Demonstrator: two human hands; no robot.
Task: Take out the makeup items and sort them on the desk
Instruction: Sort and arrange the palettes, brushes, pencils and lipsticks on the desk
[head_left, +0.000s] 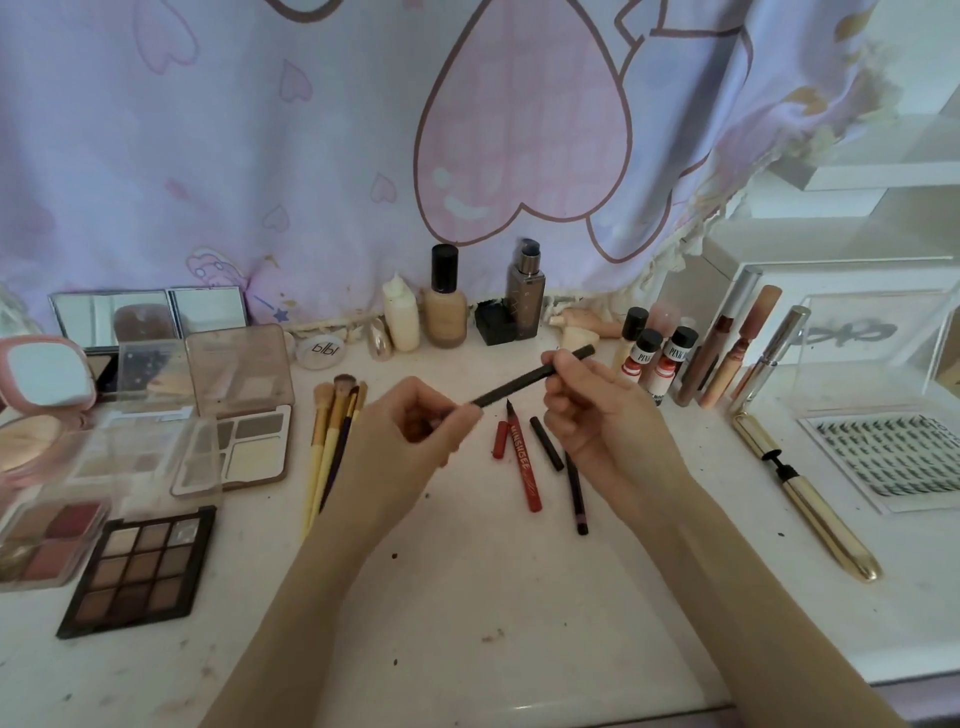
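Both hands are raised just above the middle of the desk (467, 597) with a thin black pen (530, 378) held between them: the left hand (415, 426) is curled around its lower end with the fingers pressed closed on it, and the right hand (587, 410) pinches the upper part between thumb and fingertips, the top end sticking out past the knuckles toward the small bottles (652, 358). It looks as though the pen is being capped, uncapped or checked — which of these I cannot tell, as the left palm hides that end. To do this well, keep the pen level and pull or push straight along its length, not at an angle, so the tip is not bent or smeared on the fingers. Directly below lie its likely companions: a red liner (522, 462) with its tip bare, a short red cap (500, 439) just beside it, a short black piece (546, 443) and a long dark pencil (575, 493). The black pen belongs with this group, between the brushes (335, 436) on the left and the gold tube (810, 499) well apart on the right. Setting it down parallel to the others, with a little gap, would keep the row readable — and lowering it flat should stop it rolling into the loose cap.
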